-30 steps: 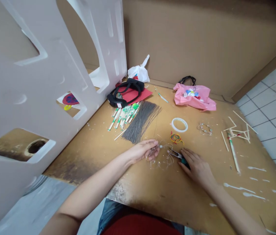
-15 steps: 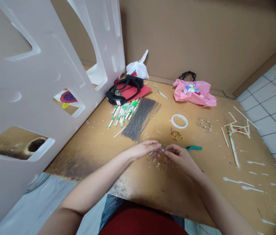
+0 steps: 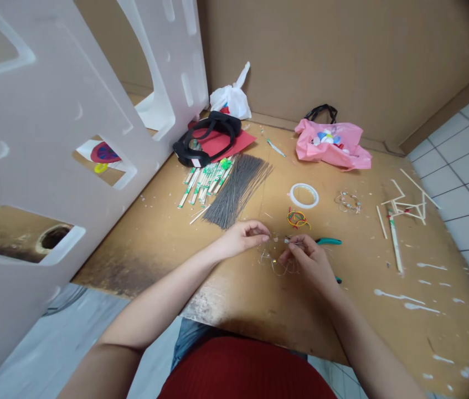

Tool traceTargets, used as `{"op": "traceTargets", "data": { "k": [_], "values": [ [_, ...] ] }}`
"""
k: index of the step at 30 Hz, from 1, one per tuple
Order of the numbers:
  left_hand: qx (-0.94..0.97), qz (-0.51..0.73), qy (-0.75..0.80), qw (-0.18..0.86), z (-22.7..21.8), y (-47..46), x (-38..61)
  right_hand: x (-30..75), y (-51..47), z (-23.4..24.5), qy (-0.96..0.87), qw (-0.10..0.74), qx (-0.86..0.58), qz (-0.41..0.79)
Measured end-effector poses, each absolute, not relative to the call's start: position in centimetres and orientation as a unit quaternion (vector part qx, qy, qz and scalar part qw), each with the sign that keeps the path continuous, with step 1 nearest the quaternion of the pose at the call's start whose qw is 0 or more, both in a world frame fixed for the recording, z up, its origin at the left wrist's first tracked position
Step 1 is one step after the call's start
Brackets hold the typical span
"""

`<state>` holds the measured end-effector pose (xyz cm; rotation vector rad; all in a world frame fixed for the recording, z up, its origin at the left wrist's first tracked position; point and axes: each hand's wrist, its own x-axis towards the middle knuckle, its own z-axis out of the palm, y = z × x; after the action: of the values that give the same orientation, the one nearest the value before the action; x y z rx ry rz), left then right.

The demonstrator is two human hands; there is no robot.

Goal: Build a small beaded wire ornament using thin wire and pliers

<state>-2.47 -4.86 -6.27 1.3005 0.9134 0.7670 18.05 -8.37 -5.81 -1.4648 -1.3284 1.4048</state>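
Observation:
Thin clear wire or thread strung with small beads (image 3: 274, 260) hangs in loose loops between my two hands, low over the table. My left hand (image 3: 246, 238) is closed in a pinch, thumb and forefinger together at what looks like one end of the wire. Opposite it, my right hand (image 3: 305, 254) pinches the beaded wire near a pale bead. Teal-handled pliers (image 3: 329, 241) lie behind and beside my right hand, which covers their middle. A coil of red, yellow and green cord (image 3: 298, 218) rests just beyond my fingers.
A roll of white tape (image 3: 304, 195), a finished-looking beaded ring (image 3: 349, 202) and a wooden-stick frame (image 3: 409, 210) lie to the right. Grey wires (image 3: 238, 191) and wrapped chopsticks (image 3: 205, 185) lie left. A pink bag (image 3: 331, 145) stands behind. A white plastic panel (image 3: 105, 105) rises at left.
My hands have moved apart from the bead where they met. The left drew back slightly left, and a gap now shows between the fingertips. The view has tilted down a little.

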Motion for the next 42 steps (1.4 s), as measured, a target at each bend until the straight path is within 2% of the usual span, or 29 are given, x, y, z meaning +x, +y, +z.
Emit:
{"op": "traceTargets", "data": {
  "k": [6, 14, 26, 42],
  "values": [
    [0.605, 0.350, 0.406, 0.589, -6.5, -5.1, -2.1, 17.9, -8.3, -5.7, -0.491, 0.367, -0.553, 0.564],
    [0.630, 0.356, 0.442, 0.531, -6.4, -5.1, -2.2, 17.6, -8.5, -6.2, -0.474, 0.343, -0.559, 0.587],
    [0.605, 0.356, 0.420, 0.575, -6.7, -4.9, -2.3, 17.7, -8.6, -6.1, -0.493, 0.338, -0.548, 0.585],
    [0.615, 0.317, 0.398, 0.603, -7.4, -5.7, -1.0, 17.2, -9.1, -6.3, -0.570, 0.323, -0.555, 0.513]
  ]
}}
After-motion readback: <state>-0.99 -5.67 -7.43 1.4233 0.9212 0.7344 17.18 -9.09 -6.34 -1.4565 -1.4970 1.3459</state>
